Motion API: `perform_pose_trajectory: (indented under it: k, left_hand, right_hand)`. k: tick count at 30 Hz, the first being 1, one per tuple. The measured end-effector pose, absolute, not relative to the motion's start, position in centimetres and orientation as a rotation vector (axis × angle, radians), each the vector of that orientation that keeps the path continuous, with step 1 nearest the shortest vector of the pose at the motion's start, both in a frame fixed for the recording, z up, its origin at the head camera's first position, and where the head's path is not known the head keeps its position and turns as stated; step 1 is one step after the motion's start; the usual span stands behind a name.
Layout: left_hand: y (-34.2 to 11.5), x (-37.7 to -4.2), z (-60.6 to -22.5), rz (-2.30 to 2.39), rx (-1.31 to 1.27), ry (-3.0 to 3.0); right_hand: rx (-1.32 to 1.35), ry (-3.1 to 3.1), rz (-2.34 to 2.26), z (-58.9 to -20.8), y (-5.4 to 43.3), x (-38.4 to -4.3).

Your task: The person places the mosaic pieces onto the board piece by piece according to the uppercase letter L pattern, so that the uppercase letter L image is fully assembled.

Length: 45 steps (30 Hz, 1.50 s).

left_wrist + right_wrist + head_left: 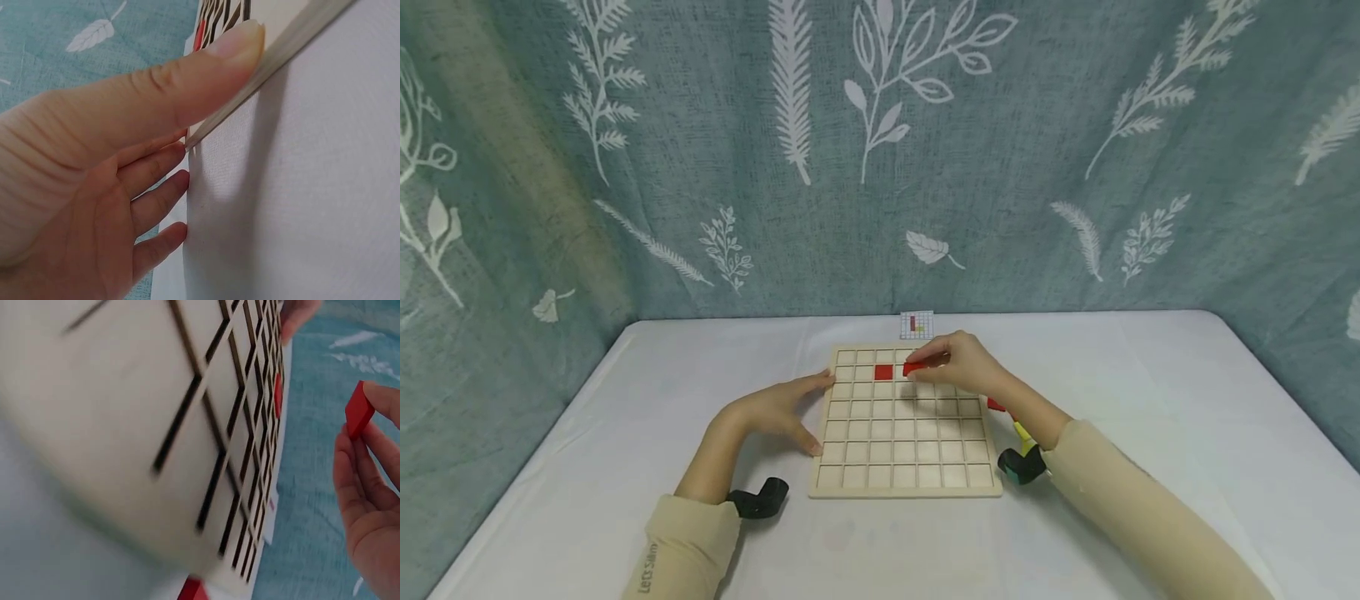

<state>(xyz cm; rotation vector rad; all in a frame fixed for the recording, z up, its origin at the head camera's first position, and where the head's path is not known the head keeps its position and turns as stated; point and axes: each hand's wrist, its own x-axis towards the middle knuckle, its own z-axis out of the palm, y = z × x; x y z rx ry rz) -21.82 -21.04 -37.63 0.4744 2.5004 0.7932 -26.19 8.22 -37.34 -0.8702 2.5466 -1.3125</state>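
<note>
A pale wooden board [902, 477] with a grid of square cells lies on the white table. One red square tile [883, 372] sits in a cell of its second row from the far edge. My right hand [962, 363] pinches another red tile [359, 411] between thumb and fingertips, held above the board just right of the first tile. Along the board's left side, my left hand [775, 410] has its thumb [212, 75] and fingers spread, touching the edge. The right wrist view shows the held tile tilted and apart from the grid.
Behind the board lies a small card [917, 325] printed with a grid and coloured squares. Right of the board, partly hidden by my right forearm, are red pieces [995, 404] and a yellow piece [1022, 433]. A patterned green curtain [1000, 167] hangs behind the table.
</note>
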Motion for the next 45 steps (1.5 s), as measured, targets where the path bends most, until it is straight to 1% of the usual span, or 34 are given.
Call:
perform_pose_trajectory:
  k: [8,15,25,36,45]
  left_hand:
    - [-21.2,-21.8,-37.6,0.778,0.500,2.511]
    - [-21.4,-21.8,-37.7,0.770,0.511,2.508]
    - [-21.2,-21.9,-37.8,0.779,0.511,2.499]
    - [-21.2,-21.8,-37.6,0.778,0.492,2.501]
    - [-21.6,-21.9,-37.9,0.783,0.492,2.501]
  right_hand:
    - [-0.877,2.510,-1.211,-37.7,5.5,-27.1]
    - [-1.047,2.535,-1.012,-38.1,3.9,-27.1]
    - [-1.191,2.646,-0.755,-38.2,2.9,-27.0]
    - [-1.154,2.669,-0.740,-38.4,2.2,-27.0]
    - [-1.176,2.685,-0.717,-38.4,2.4,-26.8]
